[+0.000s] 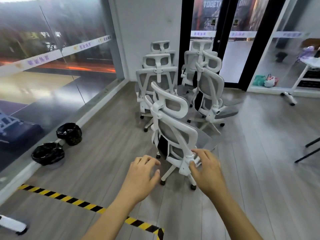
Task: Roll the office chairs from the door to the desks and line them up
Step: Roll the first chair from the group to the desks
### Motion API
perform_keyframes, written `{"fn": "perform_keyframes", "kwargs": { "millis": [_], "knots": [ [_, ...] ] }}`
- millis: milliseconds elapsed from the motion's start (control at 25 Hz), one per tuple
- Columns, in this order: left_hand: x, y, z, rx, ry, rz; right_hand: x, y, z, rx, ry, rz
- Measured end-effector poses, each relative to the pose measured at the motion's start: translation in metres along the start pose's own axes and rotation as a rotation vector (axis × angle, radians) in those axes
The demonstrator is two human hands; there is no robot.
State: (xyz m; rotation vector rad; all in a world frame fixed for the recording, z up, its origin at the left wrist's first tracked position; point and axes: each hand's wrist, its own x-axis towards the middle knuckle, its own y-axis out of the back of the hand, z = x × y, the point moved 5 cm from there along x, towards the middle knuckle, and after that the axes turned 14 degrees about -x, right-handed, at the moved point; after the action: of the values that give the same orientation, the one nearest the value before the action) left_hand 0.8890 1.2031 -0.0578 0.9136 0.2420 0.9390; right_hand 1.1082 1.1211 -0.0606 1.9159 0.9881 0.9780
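Note:
Several white-framed office chairs with grey mesh stand bunched near the black-framed glass door [230,49]. The nearest chair [173,130] has its back turned to me. My right hand [206,168] reaches to the lower right of its back frame, fingertips touching the white bracket there, fingers loosely bent. My left hand [142,172] hovers in the air left of that chair's base, fingers relaxed and holding nothing. Behind it stand a chair on the left [155,78] and a turned chair on the right [210,89], with others behind them.
Two black-lined waste bins [69,133] [48,153] sit by the glass wall on the left. Yellow-black hazard tape [86,204] crosses the wooden floor in front of me. A white desk leg on castors [292,94] and dark table legs [310,149] stand on the right.

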Motion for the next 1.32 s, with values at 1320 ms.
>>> {"fn": "perform_keyframes", "kwargs": {
  "millis": [1320],
  "knots": [
    [0.324, -0.034, -0.205, 0.083, -0.135, -0.069, 0.209, -0.172, 0.085, -0.355, -0.081, -0.053]
  ]
}}
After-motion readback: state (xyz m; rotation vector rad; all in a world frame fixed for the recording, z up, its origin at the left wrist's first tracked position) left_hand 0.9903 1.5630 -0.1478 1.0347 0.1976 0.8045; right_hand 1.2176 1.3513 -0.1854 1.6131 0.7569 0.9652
